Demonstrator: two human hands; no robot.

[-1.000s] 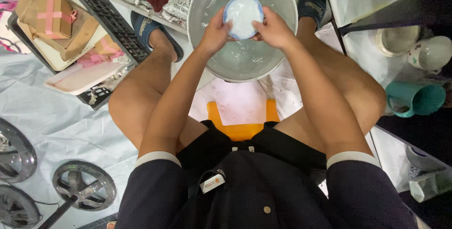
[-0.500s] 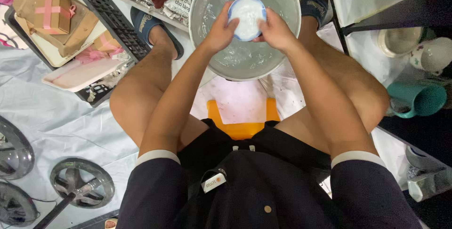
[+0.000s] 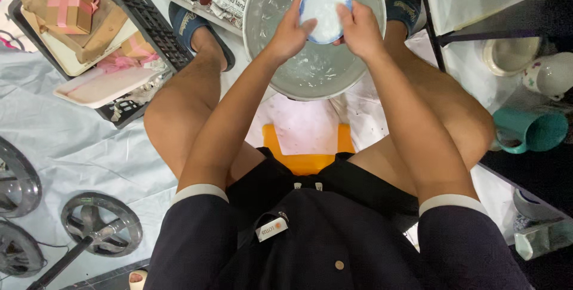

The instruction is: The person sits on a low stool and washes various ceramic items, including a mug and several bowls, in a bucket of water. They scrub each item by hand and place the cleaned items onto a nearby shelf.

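Seated person viewed from above, both hands raised over a wide metal basin (image 3: 364, 57). The basin is round, dull grey and smooth-walled, its inner surface streaked with white, soapy-looking film. Held above its centre is a small round bowl (image 3: 324, 11), pale white inside with a thin blue rim, tilted toward the camera. The left hand (image 3: 290, 32) clasps the bowl's left edge, thumb lying across the inner face; the right hand (image 3: 360, 27) clasps the right edge, fingers curled over the rim. The hands are thus closed on opposite sides of the bowl, which lies between them and inside the basin's outline.

Surroundings: an orange stool seat (image 3: 304, 150) between the knees; blue slippers (image 3: 191, 24) on both feet; a pale, creased plastic sheet (image 3: 71, 147) covering the floor. At left, a black crate (image 3: 143, 15), flat cardboard boxes (image 3: 71, 6) taped in pink, and spoked metal wheels (image 3: 101, 224). At right, a teal mug (image 3: 531, 130) lying on its side and a white ceramic cup (image 3: 549, 75).
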